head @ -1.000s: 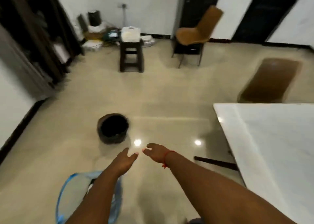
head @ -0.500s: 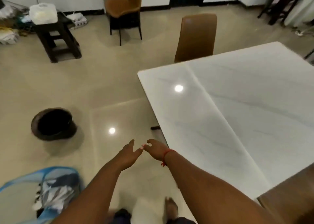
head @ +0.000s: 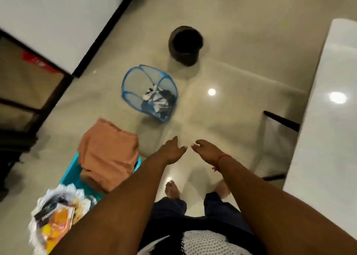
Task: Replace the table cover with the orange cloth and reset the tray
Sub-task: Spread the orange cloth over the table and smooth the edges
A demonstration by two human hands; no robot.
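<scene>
The view has swung off the bare white surface (head: 324, 119), which half a second ago filled most of the frame and now shows only as a strip well to the right of the hands. Its top carries no cover here, so the old cover looks to be already off. What has come into sight instead is the floor to the left, and with it the folded orange cloth (head: 108, 156), lying on a teal tray (head: 72, 177) just left of and slightly nearer than the left hand. That turn reads as the person going to fetch the cloth, the next step of the job.

Farther out beyond the hands stand a blue mesh hamper (head: 135, 77) with crumpled dark and white fabric inside, possibly the removed cover, and past it a dark round bin (head: 185, 46). Nearer than the cloth, at the tray's near end, sits a blurred heap of packets and wrappers (head: 56, 214).

The left hand (head: 172, 152) and right hand (head: 207, 151) are held out as before, fingertips nearly meeting; each grip is loose and relaxed, holding nothing. Neither touches the cloth yet.
</scene>
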